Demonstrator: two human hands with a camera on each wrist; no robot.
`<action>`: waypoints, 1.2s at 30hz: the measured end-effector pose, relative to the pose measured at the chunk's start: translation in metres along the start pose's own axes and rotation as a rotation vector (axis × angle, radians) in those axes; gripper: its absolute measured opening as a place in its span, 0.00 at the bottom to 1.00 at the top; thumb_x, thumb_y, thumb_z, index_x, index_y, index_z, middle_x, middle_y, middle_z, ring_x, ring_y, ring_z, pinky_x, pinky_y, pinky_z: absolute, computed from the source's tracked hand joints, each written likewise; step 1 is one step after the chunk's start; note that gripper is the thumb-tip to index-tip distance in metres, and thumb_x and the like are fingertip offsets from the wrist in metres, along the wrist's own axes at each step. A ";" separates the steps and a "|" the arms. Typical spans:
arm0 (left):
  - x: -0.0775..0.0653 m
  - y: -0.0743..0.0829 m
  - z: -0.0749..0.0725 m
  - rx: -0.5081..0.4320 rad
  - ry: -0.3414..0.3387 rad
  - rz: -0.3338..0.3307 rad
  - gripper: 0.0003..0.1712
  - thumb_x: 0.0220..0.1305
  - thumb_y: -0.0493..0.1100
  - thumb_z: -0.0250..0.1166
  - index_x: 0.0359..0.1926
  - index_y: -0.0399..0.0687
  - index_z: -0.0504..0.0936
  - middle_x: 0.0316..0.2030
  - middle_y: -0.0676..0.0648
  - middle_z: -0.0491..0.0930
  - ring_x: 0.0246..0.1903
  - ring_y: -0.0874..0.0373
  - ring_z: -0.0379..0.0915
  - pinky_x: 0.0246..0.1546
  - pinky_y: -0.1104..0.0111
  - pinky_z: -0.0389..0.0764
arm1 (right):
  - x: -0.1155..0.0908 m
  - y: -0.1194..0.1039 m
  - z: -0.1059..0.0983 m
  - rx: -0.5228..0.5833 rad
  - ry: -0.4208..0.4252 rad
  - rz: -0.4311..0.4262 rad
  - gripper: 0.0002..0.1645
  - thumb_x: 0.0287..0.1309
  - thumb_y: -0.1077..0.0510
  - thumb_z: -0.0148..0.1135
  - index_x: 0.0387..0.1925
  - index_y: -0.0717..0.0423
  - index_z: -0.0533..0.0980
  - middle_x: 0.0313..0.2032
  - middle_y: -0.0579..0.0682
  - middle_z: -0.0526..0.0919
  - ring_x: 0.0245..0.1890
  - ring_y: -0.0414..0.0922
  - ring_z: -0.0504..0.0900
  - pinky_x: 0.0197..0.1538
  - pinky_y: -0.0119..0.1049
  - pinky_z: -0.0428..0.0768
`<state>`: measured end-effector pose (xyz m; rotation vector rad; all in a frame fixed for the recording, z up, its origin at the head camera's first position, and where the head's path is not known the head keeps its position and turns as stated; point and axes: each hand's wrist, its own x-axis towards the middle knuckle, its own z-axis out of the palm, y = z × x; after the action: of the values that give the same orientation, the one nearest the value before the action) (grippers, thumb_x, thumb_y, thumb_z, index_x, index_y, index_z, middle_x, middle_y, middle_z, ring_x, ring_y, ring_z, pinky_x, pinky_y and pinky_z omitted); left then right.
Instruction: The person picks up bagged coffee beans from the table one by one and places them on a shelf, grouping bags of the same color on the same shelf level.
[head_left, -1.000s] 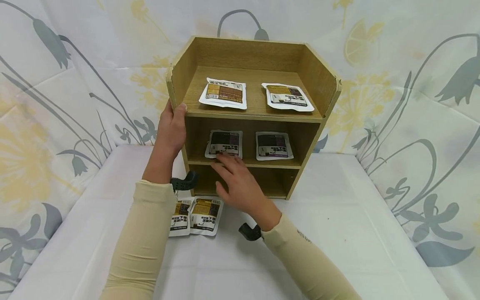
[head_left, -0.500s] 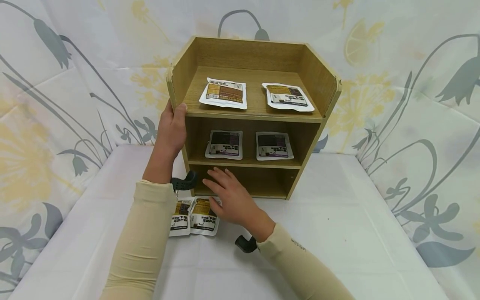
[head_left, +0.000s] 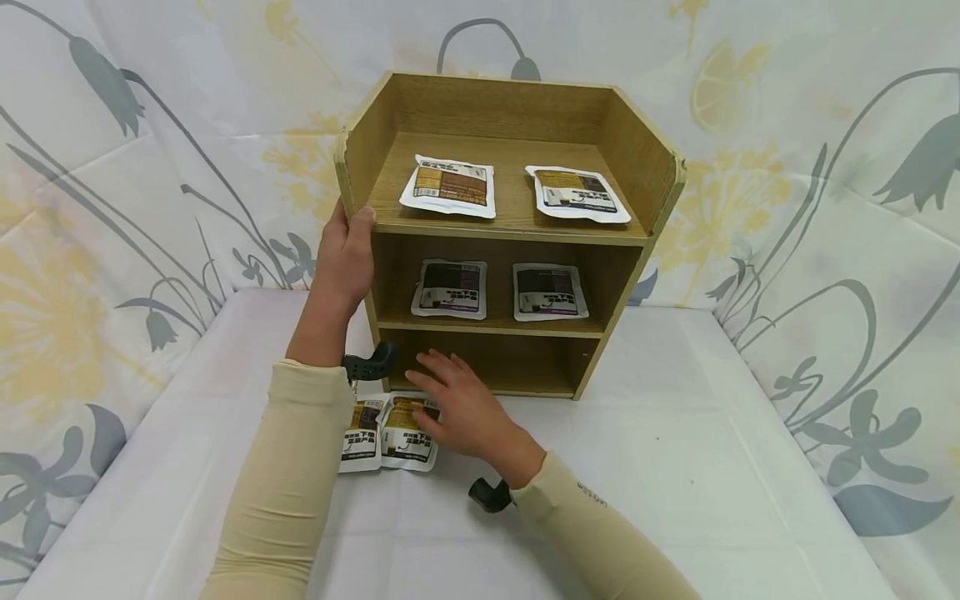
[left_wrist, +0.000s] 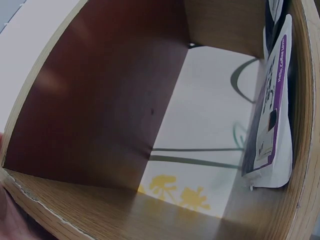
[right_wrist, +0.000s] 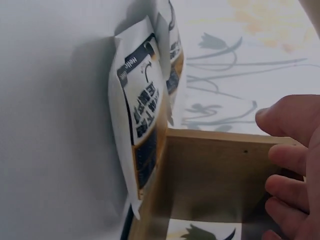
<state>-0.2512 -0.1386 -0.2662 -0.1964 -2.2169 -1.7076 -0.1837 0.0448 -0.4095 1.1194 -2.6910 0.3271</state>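
My left hand (head_left: 343, 258) grips the left side panel of a three-tier wooden shelf unit (head_left: 517, 237), thumb on the front edge and fingers hidden behind. My right hand (head_left: 465, 408), fingers spread and holding nothing, hovers before the bottom compartment. Its fingertips overlap a white packet with a yellow-brown label (head_left: 405, 446) on the table. A similar packet (head_left: 363, 442) lies against it, partly behind the left sleeve. In the right wrist view my right hand (right_wrist: 295, 170) is apart from the nearer packet (right_wrist: 142, 110).
Two packets, left (head_left: 453, 187) and right (head_left: 577, 196), lie on the top tier. Two dark-labelled packets, left (head_left: 450, 289) and right (head_left: 550, 292), lie on the middle one. A white cloth covers the table (head_left: 675, 467); a floral sheet (head_left: 787, 125) hangs behind.
My right hand has come down from the left packet on the middle tier to in front of the bottom compartment, beside the table packets. My left hand has stayed on the shelf unit.
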 end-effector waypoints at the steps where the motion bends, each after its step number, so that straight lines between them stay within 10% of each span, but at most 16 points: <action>1: 0.000 0.000 0.000 0.002 0.001 0.002 0.31 0.74 0.55 0.38 0.73 0.52 0.56 0.68 0.40 0.63 0.68 0.47 0.58 0.69 0.50 0.58 | 0.000 -0.001 0.001 0.009 -0.018 0.009 0.33 0.64 0.43 0.58 0.68 0.48 0.67 0.71 0.51 0.64 0.72 0.49 0.59 0.73 0.47 0.58; 36: -0.001 0.002 0.000 0.033 0.003 -0.014 0.31 0.74 0.56 0.38 0.73 0.52 0.56 0.69 0.41 0.62 0.69 0.48 0.57 0.70 0.51 0.57 | -0.002 -0.024 0.028 -0.080 -0.243 -0.043 0.42 0.56 0.35 0.64 0.67 0.47 0.66 0.67 0.47 0.68 0.71 0.46 0.63 0.71 0.47 0.63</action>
<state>-0.2501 -0.1382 -0.2648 -0.1705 -2.2478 -1.6766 -0.1676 0.0220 -0.4336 1.2649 -2.8528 0.0795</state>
